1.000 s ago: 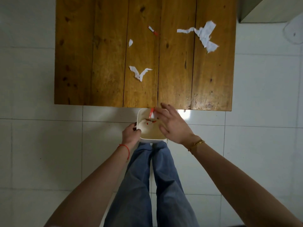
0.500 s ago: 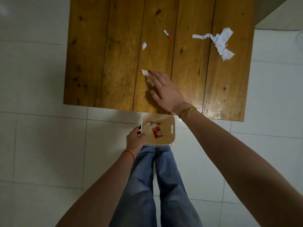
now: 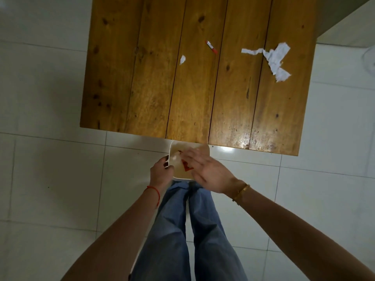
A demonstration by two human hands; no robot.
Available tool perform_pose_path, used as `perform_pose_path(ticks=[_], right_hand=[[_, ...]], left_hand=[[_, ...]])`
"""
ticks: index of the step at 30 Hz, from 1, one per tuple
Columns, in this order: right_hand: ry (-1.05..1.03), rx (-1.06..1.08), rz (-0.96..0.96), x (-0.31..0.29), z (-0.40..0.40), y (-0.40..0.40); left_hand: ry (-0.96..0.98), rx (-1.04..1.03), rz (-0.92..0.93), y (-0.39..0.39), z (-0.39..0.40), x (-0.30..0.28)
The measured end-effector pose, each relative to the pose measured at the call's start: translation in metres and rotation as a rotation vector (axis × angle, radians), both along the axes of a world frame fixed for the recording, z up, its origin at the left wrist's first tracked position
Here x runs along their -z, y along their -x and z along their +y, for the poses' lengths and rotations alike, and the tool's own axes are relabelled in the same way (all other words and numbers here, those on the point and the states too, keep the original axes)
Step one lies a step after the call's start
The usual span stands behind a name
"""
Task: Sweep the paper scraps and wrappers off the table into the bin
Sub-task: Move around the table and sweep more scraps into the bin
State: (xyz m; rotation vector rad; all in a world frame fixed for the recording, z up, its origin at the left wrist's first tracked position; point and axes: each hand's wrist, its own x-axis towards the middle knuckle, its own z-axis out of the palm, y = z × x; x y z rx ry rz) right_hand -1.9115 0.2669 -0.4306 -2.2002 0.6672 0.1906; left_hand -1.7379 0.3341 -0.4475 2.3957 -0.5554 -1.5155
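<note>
Table (image 3: 154, 78) is still carrying the big torn paper (image 3: 274, 57), a red-white wrapper (image 3: 211, 47) and a tiny scrap (image 3: 182, 59), while left hand (image 3: 161, 172) is gripping the bin (image 3: 174, 147) rim under the edge as catcher, right hand (image 3: 209, 171) splaying open-fingered over it, dropping scraps.

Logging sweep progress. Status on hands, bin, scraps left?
Left hand grips bin at table edge. Right hand open over bin. Three left: small scrap, red wrapper, big torn paper. Nothing blocking.
</note>
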Motion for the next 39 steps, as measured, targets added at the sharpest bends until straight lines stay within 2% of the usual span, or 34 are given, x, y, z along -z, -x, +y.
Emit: perform_pose_path(ticks=[4,9,14,20,31,39], right_hand=[[0.133,0.228,0.0,-0.001,-0.053,-0.012],[0.261,0.446,0.126,0.006,-0.148,-0.032],[0.318,0.506,0.211,0.011,-0.225,-0.052],[0.212,0.51,0.253,0.017,-0.253,-0.084],[0.255,0.025,0.14,0.02,-0.205,-0.116],[0.203,-0.145,0.091,0.019,-0.086,-0.06]], left_hand=[[-0.008,0.001,0.022,0.002,-0.004,0.001],[-0.005,0.035,0.025,0.004,-0.011,0.003],[-0.014,0.005,0.037,0.003,-0.02,0.007],[-0.041,0.018,0.023,0.0,-0.026,0.009],[-0.044,0.034,0.016,-0.007,-0.026,0.01],[-0.029,0.034,-0.016,-0.011,-0.014,0.005]])
